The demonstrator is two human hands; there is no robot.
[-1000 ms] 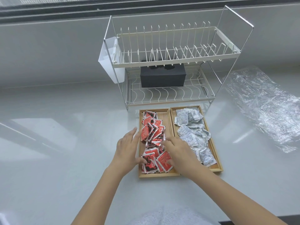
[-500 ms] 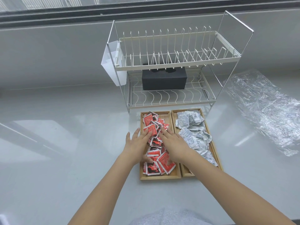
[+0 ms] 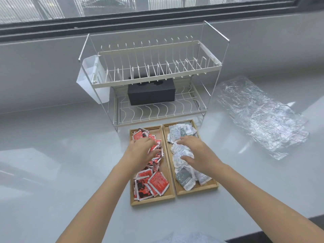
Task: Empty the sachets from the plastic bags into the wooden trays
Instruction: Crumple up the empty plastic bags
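Two wooden trays sit side by side at frame center: left tray (image 3: pixel 152 201) holds red sachets (image 3: pixel 157 181), right tray (image 3: pixel 198 189) holds white sachets (image 3: pixel 182 153). Left hand (image 3: pixel 140 153) lies on the red pile, right hand (image 3: pixel 199 155) on the white pile, fingers relaxed and spread, gripping nothing. Empty plastic bags (image 3: pixel 259 114) lie at right.

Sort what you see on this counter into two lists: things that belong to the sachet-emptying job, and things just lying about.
Job: red sachets, white sachets, left wooden tray, right wooden tray, empty plastic bags.

Lying about: dish rack, black box, white caddy.
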